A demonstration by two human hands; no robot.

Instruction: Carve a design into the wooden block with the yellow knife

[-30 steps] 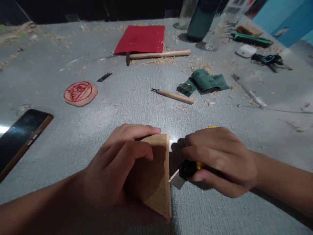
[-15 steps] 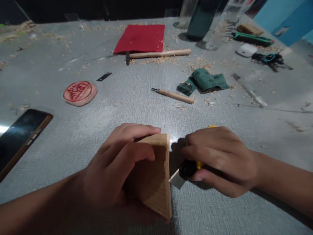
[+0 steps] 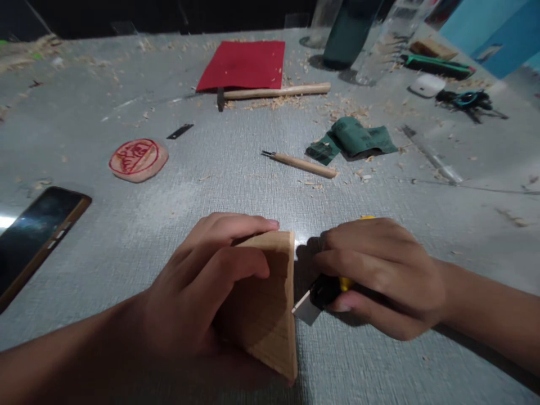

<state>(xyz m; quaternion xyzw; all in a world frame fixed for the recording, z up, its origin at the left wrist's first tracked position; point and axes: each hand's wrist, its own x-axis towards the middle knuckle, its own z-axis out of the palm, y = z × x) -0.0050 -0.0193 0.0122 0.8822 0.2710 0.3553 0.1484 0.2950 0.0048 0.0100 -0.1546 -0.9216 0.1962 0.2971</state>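
Observation:
At the lower middle, my left hand (image 3: 206, 275) is wrapped round a light wooden block (image 3: 270, 315), whose narrow edge faces right. My right hand (image 3: 379, 275) grips a black and yellow utility knife (image 3: 327, 291). The knife's short blade (image 3: 306, 309) points left, and its tip touches or nearly touches the block's right edge. Part of the block is covered by my left fingers and palm. Most of the knife's handle is hidden inside my right hand.
Beyond my hands lie a wooden-handled carving tool (image 3: 301, 164), green sandpaper (image 3: 356, 138), a hammer (image 3: 276, 91), red sheet (image 3: 244, 64) and loose blade (image 3: 180, 131). A round stamped piece (image 3: 138, 160) and phone (image 3: 37, 236) are left. A dark bottle (image 3: 350, 34) stands behind.
The block and both hands have barely moved, with a very slight shift to the right. Both grips are the same.

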